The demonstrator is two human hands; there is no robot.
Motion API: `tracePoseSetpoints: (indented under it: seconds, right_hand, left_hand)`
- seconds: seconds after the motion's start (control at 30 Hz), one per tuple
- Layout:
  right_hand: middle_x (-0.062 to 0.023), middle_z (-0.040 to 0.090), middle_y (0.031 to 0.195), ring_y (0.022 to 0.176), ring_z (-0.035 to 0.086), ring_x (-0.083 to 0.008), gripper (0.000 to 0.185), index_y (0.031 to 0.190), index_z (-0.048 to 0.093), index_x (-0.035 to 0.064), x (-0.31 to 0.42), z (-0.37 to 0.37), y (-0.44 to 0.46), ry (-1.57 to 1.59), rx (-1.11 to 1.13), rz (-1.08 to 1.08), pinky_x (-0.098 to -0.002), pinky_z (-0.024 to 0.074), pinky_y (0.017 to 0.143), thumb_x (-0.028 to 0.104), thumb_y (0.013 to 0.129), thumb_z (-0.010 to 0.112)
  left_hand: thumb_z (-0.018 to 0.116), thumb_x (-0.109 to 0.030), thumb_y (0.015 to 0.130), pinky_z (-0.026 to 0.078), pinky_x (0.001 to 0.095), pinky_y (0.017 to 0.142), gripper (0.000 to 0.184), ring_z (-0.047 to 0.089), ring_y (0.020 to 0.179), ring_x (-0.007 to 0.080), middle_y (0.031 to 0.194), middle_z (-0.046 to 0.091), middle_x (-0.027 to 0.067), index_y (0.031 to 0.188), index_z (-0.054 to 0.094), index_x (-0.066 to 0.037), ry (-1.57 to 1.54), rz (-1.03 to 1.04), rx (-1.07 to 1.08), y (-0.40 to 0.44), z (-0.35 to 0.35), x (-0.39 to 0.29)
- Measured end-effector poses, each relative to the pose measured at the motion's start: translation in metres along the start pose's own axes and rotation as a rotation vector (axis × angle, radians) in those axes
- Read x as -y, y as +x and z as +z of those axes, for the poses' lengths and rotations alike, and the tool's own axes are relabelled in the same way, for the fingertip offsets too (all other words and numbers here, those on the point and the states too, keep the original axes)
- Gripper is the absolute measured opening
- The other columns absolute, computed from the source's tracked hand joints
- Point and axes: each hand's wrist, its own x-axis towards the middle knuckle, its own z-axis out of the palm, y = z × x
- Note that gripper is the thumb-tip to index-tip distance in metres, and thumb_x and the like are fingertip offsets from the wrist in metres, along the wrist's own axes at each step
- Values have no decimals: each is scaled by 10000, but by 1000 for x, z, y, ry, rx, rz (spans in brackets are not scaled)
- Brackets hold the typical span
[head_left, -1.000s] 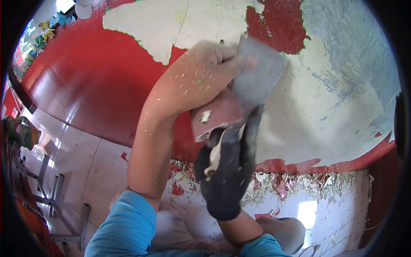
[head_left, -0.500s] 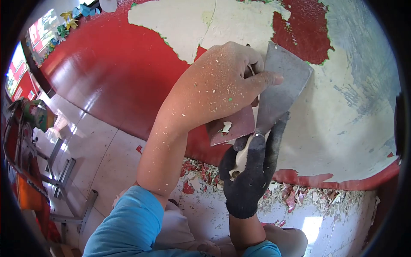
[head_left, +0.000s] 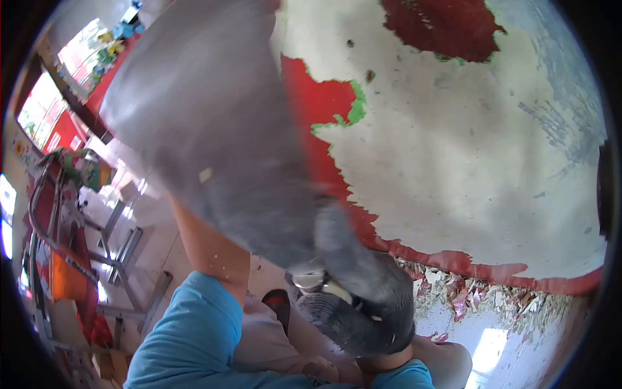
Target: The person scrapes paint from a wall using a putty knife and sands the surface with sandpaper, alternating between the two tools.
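As the gloved right hand (head_left: 372, 295) grips it, a broad scraper (head_left: 214, 110) fills the near view

Because it is so close to the camera, the scraper's grey blade looks huge and blurred, its wide end up and to the left, its narrow end down at the glove. It is held in the air, in front of the left part of a curved red-and-pale surface (head_left: 421, 155). A small light chip (head_left: 206, 175) shows against the blade.

The right hand is closed around the pale handle (head_left: 340, 292), fingers wrapped over it beside a shiny metal part (head_left: 310, 280). Holding it low, near the narrow end, probably leaves the wide edge free and gives the wrist control of its angle. The left forearm (head_left: 217, 256) rises behind the blade, which hides the left hand; whether that grip is apart, together or clamped on something, I cannot tell.

Beyond the tool, red paint with ragged, partly green edges borders the surface's pale areas. Paint flakes (head_left: 463, 298) lie along the floor's edge at its foot. A dark sandal (head_left: 278, 308) is below the blade, and a metal frame (head_left: 123, 253) stands off to the left.
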Motion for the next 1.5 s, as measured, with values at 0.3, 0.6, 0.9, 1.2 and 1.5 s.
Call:
tracePoseSetpoints:
  seconds: [0.3, 0.6, 0.9, 1.2, 1.5]
  right_hand:
    - [-114, 648, 990, 575, 556, -111, 626, 1337, 449, 27, 25, 31, -18, 644, -149, 762, -246, 485, 536, 133, 762, 674]
    - [-128, 631, 1023, 590, 560, -116, 628, 1347, 424, 16, 22, 40, -24, 674, -14, 777, -245, 484, 542, 180, 778, 636]
    - [-141, 613, 1055, 604, 563, -121, 636, 1357, 398, 6, 10, 56, -14, 823, 254, 713, -244, 484, 548, 227, 795, 597]
    - [-155, 596, 1087, 618, 567, -126, 649, 1367, 373, -5, -6, 63, -14, 939, 369, 656, -243, 483, 554, 275, 811, 558]
    - [-168, 579, 1120, 632, 570, -131, 668, 1377, 348, -15, -17, 38, -14, 844, 344, 582, -242, 483, 560, 322, 827, 519]
  left_hand:
    - [541, -243, 916, 478, 243, 610, 275, 597, 666, 96, 805, 648, 93, 954, 621, 17, 221, -90, -267, -70, -64, -61]
    - [545, -238, 913, 478, 244, 611, 269, 597, 667, 97, 805, 647, 92, 951, 622, 17, 197, -193, -366, -111, -83, -87]
    - [548, -233, 911, 478, 246, 613, 262, 597, 668, 98, 806, 647, 91, 947, 622, 17, 277, -200, -589, -166, -86, -147]
    - [552, -228, 909, 478, 247, 614, 256, 597, 669, 100, 806, 647, 90, 944, 622, 16, 309, -250, -699, -190, -62, -184]
    - [556, -223, 906, 478, 249, 615, 250, 597, 671, 101, 806, 646, 88, 941, 622, 16, 146, -282, -650, -191, -45, -183]
